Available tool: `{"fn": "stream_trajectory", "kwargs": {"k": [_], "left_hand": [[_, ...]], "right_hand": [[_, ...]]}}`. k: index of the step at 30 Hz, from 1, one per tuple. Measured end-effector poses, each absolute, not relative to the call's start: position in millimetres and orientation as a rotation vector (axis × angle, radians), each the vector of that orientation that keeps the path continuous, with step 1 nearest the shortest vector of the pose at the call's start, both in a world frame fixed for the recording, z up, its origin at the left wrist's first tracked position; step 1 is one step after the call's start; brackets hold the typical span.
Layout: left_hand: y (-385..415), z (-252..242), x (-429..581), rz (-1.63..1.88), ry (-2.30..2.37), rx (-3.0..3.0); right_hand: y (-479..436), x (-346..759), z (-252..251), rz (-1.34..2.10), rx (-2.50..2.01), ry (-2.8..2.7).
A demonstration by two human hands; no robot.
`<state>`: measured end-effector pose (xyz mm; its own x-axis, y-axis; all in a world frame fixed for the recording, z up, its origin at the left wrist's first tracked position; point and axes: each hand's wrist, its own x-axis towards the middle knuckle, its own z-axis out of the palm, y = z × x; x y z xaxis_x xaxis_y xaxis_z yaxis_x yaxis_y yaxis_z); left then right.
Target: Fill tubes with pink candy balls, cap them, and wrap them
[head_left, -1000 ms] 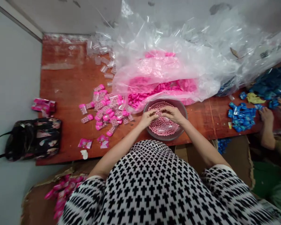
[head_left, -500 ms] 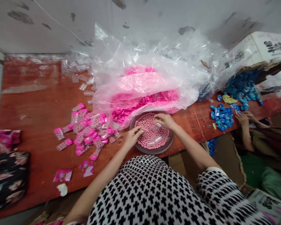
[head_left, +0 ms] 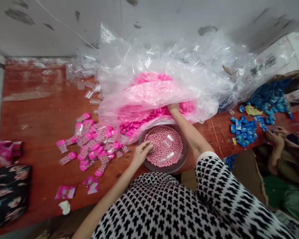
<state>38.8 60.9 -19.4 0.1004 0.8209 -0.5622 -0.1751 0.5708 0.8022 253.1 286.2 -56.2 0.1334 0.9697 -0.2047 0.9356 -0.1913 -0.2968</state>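
A dark bowl (head_left: 185, 159) of small pink beads (head_left: 161, 146) stands in front of me. At its left rim my left hand (head_left: 142, 153) is closed in a pinch on a small clear tube (head_left: 153, 144), partly hidden by the fingers. Two more clear tubes, one short (head_left: 168, 140) and one lying nearer me (head_left: 169, 156), rest on the beads. My right hand (head_left: 173, 108) reaches into a clear plastic bag (head_left: 201, 89) of pink caps (head_left: 137, 125) behind the bowl. Plastic and caps hide its fingers.
Bead-filled bottles with pink caps (head_left: 96, 146) lie left of the bowl. Empty clear tubes (head_left: 89, 94) lie behind them. Pink packets (head_left: 65, 192) and a floral black bag (head_left: 8, 196) are at left. On the right, another person's hands (head_left: 276, 136) work by blue wrapped pieces (head_left: 244, 131).
My right hand has left the beads and moved up into the bag of pink caps. My left hand stays at the bowl's left rim. The view has shifted slightly.
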Motion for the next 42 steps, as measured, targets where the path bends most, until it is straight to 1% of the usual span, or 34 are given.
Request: {"fn": "stream_trajectory", "kwargs": {"k": [3, 6, 8, 10, 14, 17, 19, 22, 30, 35, 39, 42], "left_hand": [[63.6, -16.9, 34.8, 0.853, 1.271, 0.652], [65.8, -17.1, 34.2, 0.891, 1.277, 0.703], [67.9, -19.3, 36.6, 0.911, 1.265, 0.729], [70.5, -21.1, 41.0, 0.93, 1.254, 0.788], [75.3, -15.8, 51.3, 0.963, 1.251, 0.988], [75.6, -5.7, 56.8, 0.948, 1.249, 1.111], [74.0, 0.5, 58.3, 0.934, 1.244, 1.2], [69.4, 6.5, 57.3, 0.936, 1.233, 1.314], [56.2, 17.2, 50.9, 0.949, 1.169, 1.371], [59.8, 29.5, 48.4, 0.834, 1.103, 1.7], [62.6, 28.4, 43.7, 0.687, 1.106, 1.93], [62.5, 22.3, 41.5, 0.622, 1.084, 1.942]], "right_hand": [[275.4, 260.6, -43.0, 0.538, -2.317, -1.967], [249.7, 280.5, -17.7, 0.497, -2.349, -2.051], [228.2, 293.5, -0.9, 0.519, -2.266, -2.122], [204.9, 300.8, 12.3, 0.657, -2.076, -2.095], [155.8, 290.9, 29.9, 1.0, -1.653, -1.784], [121.9, 269.6, 42.7, 1.126, -1.462, -1.7], [104.2, 256.1, 51.1, 1.113, -1.4, -1.766], [87.2, 243.2, 58.7, 0.982, -1.344, -1.939], [63.7, 236.1, 61.0, 0.718, -1.282, -2.173], [53.6, 232.2, 60.4, 0.523, -1.334, -2.241], [54.8, 235.1, 49.0, 0.6, -1.301, -2.311], [59.0, 239.5, 44.2, 0.724, -1.293, -2.392]]}}
